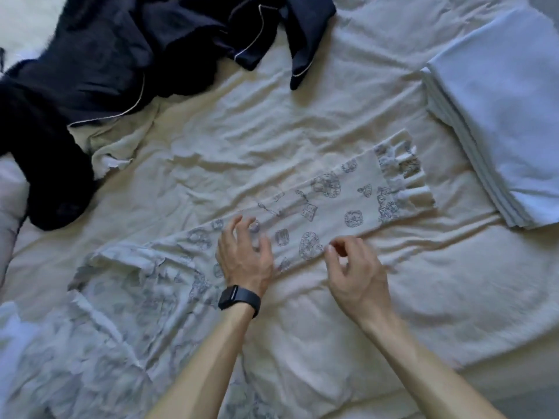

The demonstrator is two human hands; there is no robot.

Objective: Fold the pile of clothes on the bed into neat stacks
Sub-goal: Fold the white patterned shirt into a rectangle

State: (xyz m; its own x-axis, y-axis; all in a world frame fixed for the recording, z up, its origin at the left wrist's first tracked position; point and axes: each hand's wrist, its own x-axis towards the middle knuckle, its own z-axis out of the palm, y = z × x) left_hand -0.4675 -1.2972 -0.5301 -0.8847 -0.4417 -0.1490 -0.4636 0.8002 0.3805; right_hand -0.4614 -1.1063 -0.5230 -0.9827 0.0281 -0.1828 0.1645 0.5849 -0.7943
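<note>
I've got the printed garment (326, 201) stretched flat across the middle of the bed (302, 116), ruffled cuff toward the right. My left hand (245, 255), the one with the watch (239, 299), is spread claw-like over the fabric, gripping nothing. My right hand (354, 273) curls at the near edge; whether it pinches cloth, I can't tell. Dark clothes (121, 55) are heaped far left, with a folded white stack (499, 116) on the right.

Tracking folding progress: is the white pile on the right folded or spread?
Folded: the white pile shows stacked layered edges along its left side.
</note>
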